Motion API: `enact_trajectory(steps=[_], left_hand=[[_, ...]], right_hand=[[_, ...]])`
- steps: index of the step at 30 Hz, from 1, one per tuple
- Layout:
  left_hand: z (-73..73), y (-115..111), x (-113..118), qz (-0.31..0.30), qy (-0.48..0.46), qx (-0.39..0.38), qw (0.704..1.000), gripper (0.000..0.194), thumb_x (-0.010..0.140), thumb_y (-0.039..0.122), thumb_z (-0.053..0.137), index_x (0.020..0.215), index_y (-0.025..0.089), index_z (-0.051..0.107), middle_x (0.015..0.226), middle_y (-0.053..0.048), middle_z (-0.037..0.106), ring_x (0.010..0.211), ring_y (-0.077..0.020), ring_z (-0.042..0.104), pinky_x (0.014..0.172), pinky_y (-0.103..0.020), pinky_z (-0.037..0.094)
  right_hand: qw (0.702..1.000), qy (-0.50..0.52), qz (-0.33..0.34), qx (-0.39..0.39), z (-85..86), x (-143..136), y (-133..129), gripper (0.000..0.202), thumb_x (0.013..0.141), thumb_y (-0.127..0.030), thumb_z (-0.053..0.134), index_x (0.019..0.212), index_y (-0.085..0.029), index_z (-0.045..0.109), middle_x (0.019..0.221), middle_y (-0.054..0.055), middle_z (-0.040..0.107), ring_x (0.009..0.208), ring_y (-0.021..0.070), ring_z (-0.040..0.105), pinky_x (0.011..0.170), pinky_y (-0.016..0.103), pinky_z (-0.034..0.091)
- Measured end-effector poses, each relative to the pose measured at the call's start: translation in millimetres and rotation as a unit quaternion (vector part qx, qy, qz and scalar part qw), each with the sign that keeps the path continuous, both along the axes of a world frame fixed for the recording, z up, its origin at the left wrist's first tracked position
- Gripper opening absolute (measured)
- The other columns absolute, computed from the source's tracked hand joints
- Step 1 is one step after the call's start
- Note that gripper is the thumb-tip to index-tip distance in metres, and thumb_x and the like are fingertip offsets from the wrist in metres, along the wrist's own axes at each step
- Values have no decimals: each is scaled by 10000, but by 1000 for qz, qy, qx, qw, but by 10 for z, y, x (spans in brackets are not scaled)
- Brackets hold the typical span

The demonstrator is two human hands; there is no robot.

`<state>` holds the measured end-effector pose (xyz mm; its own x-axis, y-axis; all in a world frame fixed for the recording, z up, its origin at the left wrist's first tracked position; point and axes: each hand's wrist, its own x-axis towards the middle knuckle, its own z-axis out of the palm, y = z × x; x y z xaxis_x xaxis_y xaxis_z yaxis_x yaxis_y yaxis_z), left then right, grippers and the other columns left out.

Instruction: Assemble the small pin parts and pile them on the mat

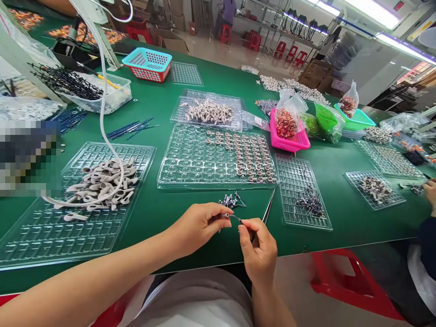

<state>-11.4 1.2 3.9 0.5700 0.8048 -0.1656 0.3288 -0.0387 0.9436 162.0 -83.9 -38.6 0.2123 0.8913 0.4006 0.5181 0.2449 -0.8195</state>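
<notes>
My left hand (pixel 204 227) pinches a small pale part (pixel 225 215) between thumb and fingers. A thin dark wire (pixel 235 217) runs from it to my right hand (pixel 259 247), which is closed on the wire's dark end. Tweezers (pixel 269 206) stick out beyond my right hand, pointing away from me. Just past my hands lies a small pile of dark components (pixel 232 200). Behind it sits a clear tray (pixel 190 159) whose right side holds rows of beige parts (pixel 255 156).
Beige pieces (pixel 105 181) are heaped on a clear tray (pixel 68 238) at left, under a white cable (pixel 102 91). A tray of dark components (pixel 309 202) lies right, near a pink basket (pixel 294 144). Another person's hand (pixel 431 193) shows at the right edge.
</notes>
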Motion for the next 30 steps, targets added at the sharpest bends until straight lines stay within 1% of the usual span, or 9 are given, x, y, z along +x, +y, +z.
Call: enact_trajectory(steps=[3,6,13,17,20,22,24,27,30], left_hand=[[-2,9,-7,9,11,32,999,206,859,294,646,1019,196,731,909,-44,760,791,-186,684,725,-269,522],[-2,5,-6,18,14,40,999,208,855,313,662,1016,201,733,919,-43,767,824,-197,695,729,-270,523],[-18,-1,-7,9,22,79,997,199,859,318,664,1000,200,740,887,-34,755,736,-167,648,680,-254,494],[1,5,-11,7,34,88,996,220,854,333,675,1034,209,702,871,-22,739,719,-162,633,680,-257,481],[17,17,-22,8,60,94,994,182,831,335,706,955,213,652,795,10,703,689,-154,615,665,-250,464],[13,27,-36,4,79,121,990,152,828,337,711,870,215,630,756,22,680,667,-148,597,637,-243,441],[-9,37,-52,-5,88,164,982,127,841,326,702,846,216,640,753,17,676,682,-151,596,636,-240,427],[-56,48,-72,-20,86,234,968,92,862,298,693,888,213,675,774,-1,685,714,-156,609,656,-242,428],[-86,53,-84,-34,80,286,954,92,884,278,685,931,200,692,804,-21,704,718,-157,619,660,-244,433]], right_hand=[[1000,-15,1,2,13,-6,15,100,924,-160,587,979,-228,636,824,-1,654,682,121,601,596,231,464],[1000,-19,-2,-1,24,-10,17,91,925,-160,584,969,-222,635,808,-4,650,671,117,595,590,228,461],[999,-37,-8,4,36,-19,26,75,924,-176,577,945,-210,640,778,0,651,624,116,581,561,237,459],[999,-47,0,8,45,-35,33,81,921,-168,575,940,-214,638,764,-6,644,617,115,575,555,240,454],[998,-55,5,10,43,-43,32,91,919,-152,575,942,-216,635,766,-7,640,619,113,566,558,241,449],[998,-62,6,13,42,-46,36,97,917,-146,575,949,-216,634,761,-7,636,618,114,561,561,244,448],[998,-68,11,17,45,-49,44,101,914,-140,576,951,-216,633,756,-9,631,620,116,558,564,245,447],[997,-71,18,17,49,-54,59,105,907,-129,581,945,-215,628,757,-10,627,627,116,558,570,244,446],[997,-67,25,9,51,-58,64,105,907,-126,577,939,-214,624,754,-9,621,634,118,556,581,247,449]])
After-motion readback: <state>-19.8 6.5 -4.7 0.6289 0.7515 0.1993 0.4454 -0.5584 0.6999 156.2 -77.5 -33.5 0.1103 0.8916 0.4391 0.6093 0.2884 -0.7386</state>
